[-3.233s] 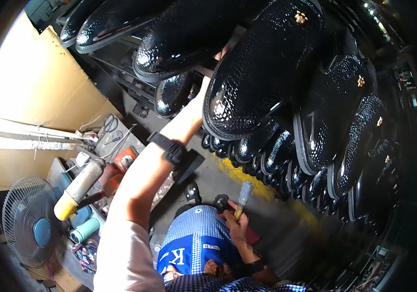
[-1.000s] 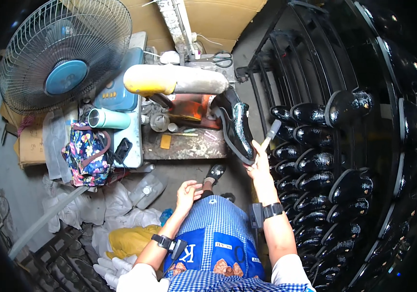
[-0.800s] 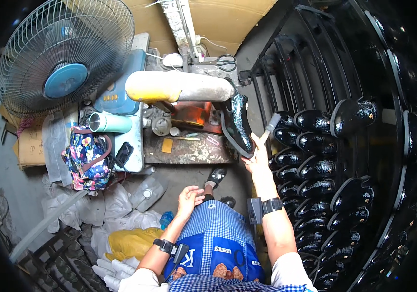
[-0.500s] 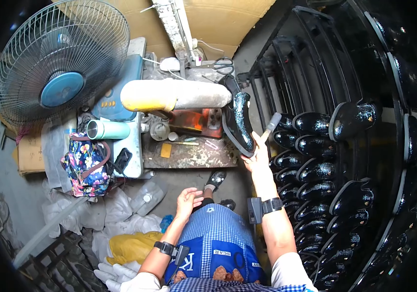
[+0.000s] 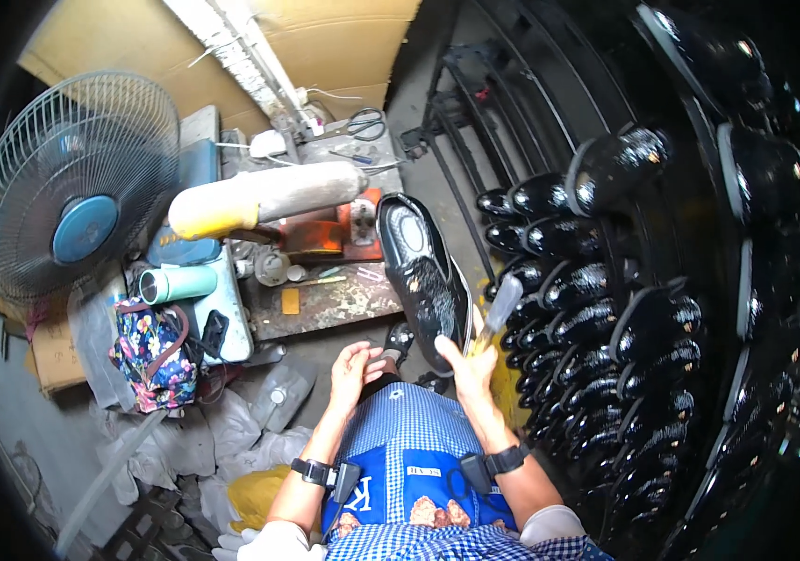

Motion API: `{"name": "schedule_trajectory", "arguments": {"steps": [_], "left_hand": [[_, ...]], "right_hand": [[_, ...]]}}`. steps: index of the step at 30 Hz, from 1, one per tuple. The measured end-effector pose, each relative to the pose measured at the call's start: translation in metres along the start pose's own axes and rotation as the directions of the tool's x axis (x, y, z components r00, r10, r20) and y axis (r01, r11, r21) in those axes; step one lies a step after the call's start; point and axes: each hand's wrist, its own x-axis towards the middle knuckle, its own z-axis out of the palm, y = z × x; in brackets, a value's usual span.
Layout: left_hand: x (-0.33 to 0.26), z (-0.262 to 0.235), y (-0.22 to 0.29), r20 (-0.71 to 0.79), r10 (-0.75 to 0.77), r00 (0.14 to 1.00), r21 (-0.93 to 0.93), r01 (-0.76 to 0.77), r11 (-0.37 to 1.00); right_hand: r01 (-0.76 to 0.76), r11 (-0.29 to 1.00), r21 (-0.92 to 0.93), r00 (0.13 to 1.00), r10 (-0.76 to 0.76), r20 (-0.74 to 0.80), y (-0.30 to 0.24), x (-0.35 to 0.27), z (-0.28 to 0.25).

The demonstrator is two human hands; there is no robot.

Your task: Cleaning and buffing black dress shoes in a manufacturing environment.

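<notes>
A glossy black slip-on shoe [image 5: 426, 285] is in my right hand [image 5: 471, 376], gripped at its toe, with the heel pointing away and the pale insole facing up. The same hand also holds a small brush-like tool [image 5: 501, 307] with a translucent, whitish end and a yellowish handle, sticking out to the right of the shoe. My left hand [image 5: 351, 374] hovers to the left of the shoe's toe, not touching it. Its fingers are loosely curled and apart, with nothing in them.
A rack [image 5: 596, 257] on the right carries rows of black shoes. A worn workbench [image 5: 325, 313] bears a horizontal white-and-yellow padded cylinder [image 5: 269, 198], scissors [image 5: 365, 124] and a jar [image 5: 271, 269]. To the left are a fan [image 5: 85, 230], a mint tumbler [image 5: 178, 284] and a floral bag [image 5: 150, 360].
My right hand has drawn the shoe away from beside the padded cylinder, nearer to me, turning its top upward. The view has shifted toward the right. My left hand stays empty.
</notes>
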Motion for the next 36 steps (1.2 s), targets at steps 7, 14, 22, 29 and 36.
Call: {"name": "schedule_trajectory", "arguments": {"steps": [7, 14, 22, 29, 36], "left_hand": [[-0.032, 0.086, 0.011, 0.368, 0.164, 0.915, 0.032, -0.188, 0.982], [-0.079, 0.148, 0.072, 0.601, 0.323, 0.731, 0.238, -0.55, 0.801], [-0.044, 0.305, 0.13, 0.817, 0.164, 0.554, 0.265, -0.612, 0.745], [0.002, 0.418, 0.118, 0.833, 0.553, 0.0, 0.182, -0.945, -0.273], [0.009, 0.461, 0.036, 0.984, 0.158, -0.089, -0.041, -0.958, -0.285]], "right_hand": [[0.096, 0.992, 0.082, 0.992, -0.088, -0.092, -0.038, -0.083, -0.03], [-0.012, 0.912, 0.411, 0.947, 0.142, -0.287, -0.026, -0.123, -0.096], [-0.025, 0.927, 0.375, 0.902, 0.183, -0.391, -0.002, -0.164, -0.137], [-0.084, 0.887, 0.454, 0.849, 0.303, -0.434, 0.003, -0.182, -0.146], [0.081, 0.796, 0.6, 0.876, 0.231, -0.423, 0.033, -0.192, -0.15]]}}
